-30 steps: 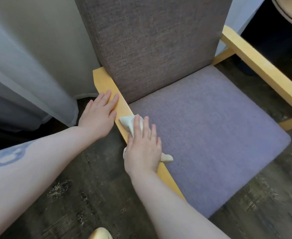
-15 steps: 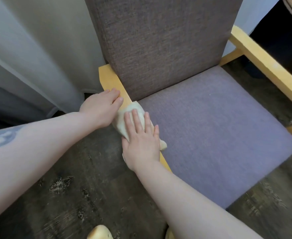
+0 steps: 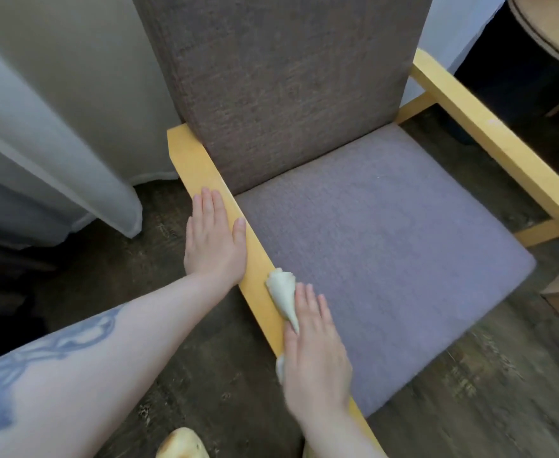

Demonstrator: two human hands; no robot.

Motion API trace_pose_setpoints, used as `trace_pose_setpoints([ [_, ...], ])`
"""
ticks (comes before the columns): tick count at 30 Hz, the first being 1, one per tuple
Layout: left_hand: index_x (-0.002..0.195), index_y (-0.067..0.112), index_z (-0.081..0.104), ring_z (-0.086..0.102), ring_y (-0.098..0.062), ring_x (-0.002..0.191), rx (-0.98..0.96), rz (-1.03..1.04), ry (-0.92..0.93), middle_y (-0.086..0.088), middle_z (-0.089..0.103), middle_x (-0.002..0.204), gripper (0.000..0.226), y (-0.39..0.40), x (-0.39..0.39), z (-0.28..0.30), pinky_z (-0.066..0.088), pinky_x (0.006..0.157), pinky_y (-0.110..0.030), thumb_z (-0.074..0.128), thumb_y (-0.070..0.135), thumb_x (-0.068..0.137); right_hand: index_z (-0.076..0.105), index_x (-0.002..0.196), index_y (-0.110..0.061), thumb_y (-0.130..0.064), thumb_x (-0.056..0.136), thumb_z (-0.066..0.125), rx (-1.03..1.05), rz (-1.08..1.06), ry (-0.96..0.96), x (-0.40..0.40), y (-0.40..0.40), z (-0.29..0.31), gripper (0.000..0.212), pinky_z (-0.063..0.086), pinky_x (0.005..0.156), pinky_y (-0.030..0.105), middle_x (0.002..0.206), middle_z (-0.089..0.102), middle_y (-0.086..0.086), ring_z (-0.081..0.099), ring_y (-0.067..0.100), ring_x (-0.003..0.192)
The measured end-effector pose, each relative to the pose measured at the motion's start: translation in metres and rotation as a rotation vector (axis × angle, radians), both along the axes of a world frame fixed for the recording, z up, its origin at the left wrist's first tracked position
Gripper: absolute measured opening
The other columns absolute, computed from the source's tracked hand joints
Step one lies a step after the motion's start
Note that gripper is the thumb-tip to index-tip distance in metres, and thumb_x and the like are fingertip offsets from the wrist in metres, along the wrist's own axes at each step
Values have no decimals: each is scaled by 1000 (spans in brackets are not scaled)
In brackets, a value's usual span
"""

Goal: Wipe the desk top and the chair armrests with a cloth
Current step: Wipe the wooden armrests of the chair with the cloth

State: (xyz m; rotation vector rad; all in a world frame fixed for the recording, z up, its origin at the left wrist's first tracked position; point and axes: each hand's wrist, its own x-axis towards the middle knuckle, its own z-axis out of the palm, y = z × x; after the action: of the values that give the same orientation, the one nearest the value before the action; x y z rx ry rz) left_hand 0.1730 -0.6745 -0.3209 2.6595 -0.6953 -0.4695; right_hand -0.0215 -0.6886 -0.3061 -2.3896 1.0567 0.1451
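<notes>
A dark wood-plank floor (image 3: 113,292) fills the lower view, with a pale curtain (image 3: 56,133) hanging at the left. On the floor stands a chair (image 3: 383,252) with a brown-grey fabric back, a mauve seat cushion and a yellow wooden frame. Its far armrest (image 3: 489,133) runs along the right edge of the view, bare. The near armrest (image 3: 205,170) runs diagonally from beside the backrest down toward the bottom of the view.

The left hand (image 3: 213,242) lies flat on the near armrest, fingers (image 3: 207,206) straight and close together, thumb on the armrest's inner edge, holding nothing. Lower on the same armrest, the right hand (image 3: 314,358) presses the cream cloth (image 3: 283,292) against the wood with fingers extended. The cloth is bunched, its end poking out ahead of the fingertips and a small fold showing beside the palm.
</notes>
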Motion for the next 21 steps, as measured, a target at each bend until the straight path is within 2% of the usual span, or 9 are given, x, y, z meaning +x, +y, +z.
trace_pose_setpoints([
  [2, 149, 11, -7, -13, -16, 145, 3, 12, -44, -4, -11, 160, 61, 1, -6, -4, -4, 118, -35, 20, 35, 100, 15, 150, -26, -34, 93, 30, -87, 33, 58, 4, 22, 5, 60, 28, 113, 41, 156, 24, -4, 23, 19, 143],
  [3, 149, 11, -7, -12, -17, 146, 7, 14, -67, -4, -10, 160, 61, 1, -8, -6, -3, 118, -35, 20, 35, 100, 34, 146, -23, -33, 87, 37, -146, 122, 26, -6, 30, 6, 60, 30, 109, 44, 151, 36, -2, 34, 23, 139],
  [5, 149, 11, -7, -12, -17, 146, 14, 24, -94, -5, -10, 160, 61, 1, -13, -9, -4, 118, -36, 18, 35, 100, 54, 134, -26, -31, 82, 43, -305, 346, -37, -41, 34, 5, 54, 32, 102, 40, 139, 52, -6, 46, 23, 131],
  [7, 149, 12, -8, -12, -17, 146, 19, 36, -107, -4, -10, 160, 60, 1, -17, -11, -4, 118, -35, 16, 36, 99, 56, 127, -29, -28, 90, 34, -427, 455, -73, -80, 25, -1, 43, 33, 101, 35, 122, 65, -11, 54, 20, 118],
  [9, 149, 12, -8, -11, -17, 146, 16, 42, -123, -4, -10, 160, 60, 0, -19, -12, -3, 119, -35, 15, 36, 99, 52, 123, -27, -33, 90, 27, -511, 426, -107, -102, 18, -4, 41, 33, 101, 35, 114, 69, -10, 64, 19, 107],
  [12, 150, 11, -5, -9, -18, 146, 22, 46, -160, -5, -7, 160, 60, 0, -22, -15, -3, 119, -36, 14, 37, 99, 53, 125, -30, -35, 77, 46, -508, 369, -91, -97, 14, -3, 49, 35, 99, 40, 122, 65, -8, 60, 19, 115],
  [16, 150, 10, -3, -6, -19, 146, 51, 45, -192, -7, -3, 160, 60, 1, -22, -17, -2, 118, -38, 15, 37, 99, 51, 137, -26, -42, 69, 59, -314, 339, 62, -38, 15, 6, 70, 47, 91, 59, 144, 47, -4, 45, 27, 131],
  [18, 150, 10, -2, -5, -20, 147, 63, 35, -194, -7, -3, 160, 60, 1, -21, -15, -1, 119, -38, 15, 37, 99, 45, 141, -25, -40, 63, 71, -269, 304, 101, -30, 16, 8, 84, 48, 90, 58, 149, 41, -3, 41, 26, 134],
  [21, 150, 10, -3, -6, -20, 146, 83, 26, -182, -7, -4, 160, 60, 0, -22, -12, 0, 119, -39, 14, 37, 99, 44, 142, -27, -33, 68, 56, -341, 347, -18, -72, 18, -4, 75, 42, 98, 47, 149, 39, -5, 40, 25, 135],
])
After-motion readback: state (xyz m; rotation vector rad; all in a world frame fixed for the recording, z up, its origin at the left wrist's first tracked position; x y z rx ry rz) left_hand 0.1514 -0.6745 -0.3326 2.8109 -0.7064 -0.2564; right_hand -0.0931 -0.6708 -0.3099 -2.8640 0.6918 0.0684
